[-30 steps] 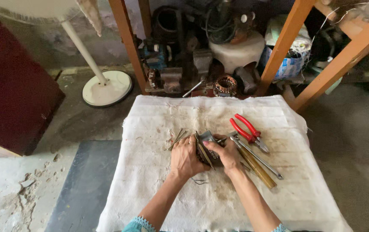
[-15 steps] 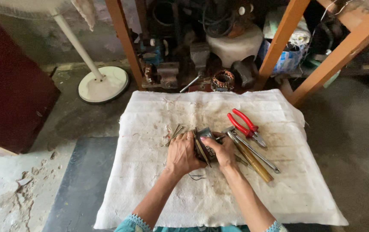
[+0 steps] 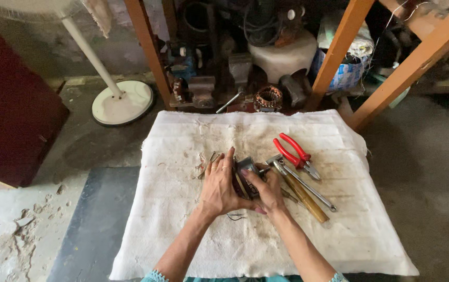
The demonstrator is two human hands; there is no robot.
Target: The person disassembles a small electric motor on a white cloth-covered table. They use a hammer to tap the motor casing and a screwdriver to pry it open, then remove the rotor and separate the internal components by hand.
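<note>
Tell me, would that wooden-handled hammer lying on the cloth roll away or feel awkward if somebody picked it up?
The hammer would probably feel head-heavy, since a metal head sits at one end of a slim wooden handle. It looks stiff and sturdy, not fragile. The rounded handle might roll a little if nudged, but the rough white cloth and the long metal tool lying alongside would likely stop it.

pliers (image 3: 293, 152): red handles | cloth (image 3: 182, 209): stained white | hammer handle (image 3: 308, 198): brown | fan base (image 3: 122, 102): white

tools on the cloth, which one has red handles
The pliers, lying right of the right hand toward the cloth's far side. The hammer beside them has a brown wooden handle, and the long tool is bare metal.
</note>
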